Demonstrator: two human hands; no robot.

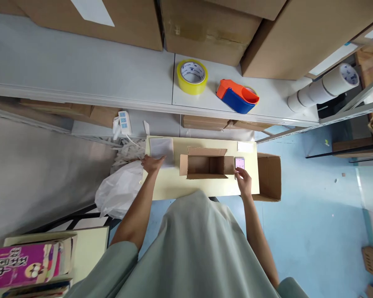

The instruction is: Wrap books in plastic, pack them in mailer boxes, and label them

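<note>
1. Clock directions are centred on the pale yellow tabletop in front of me, with twelve pointing away from my body.
2. At the centre sits a small brown cardboard box, upright and open. It is oblong, wider than it is deep, with plain walls and flaps folded outward; I can see down to bare brown card inside.
3. At three o'clock, just beside the box's right flap, is a phone. It is slim and upright in outline, its lit screen pinkish-lilac with a line of dark characters too small to read surely.
4. My right hand is at the phone's near end, thumb and fingers in a narrow pinch; I cannot tell whether they grip it or only touch it.
5. At ten o'clock lies a flat, greyish, translucent sheet, rectangular and smooth, slightly glossy.
6. My left hand, at nine o'clock, overlaps the sheet's near left corner, thumb spread wide from the fingers; whether it holds anything I cannot tell.
7. A white card lies at two o'clock. Beyond the table's right edge, at three, stands a larger open carton.
</note>
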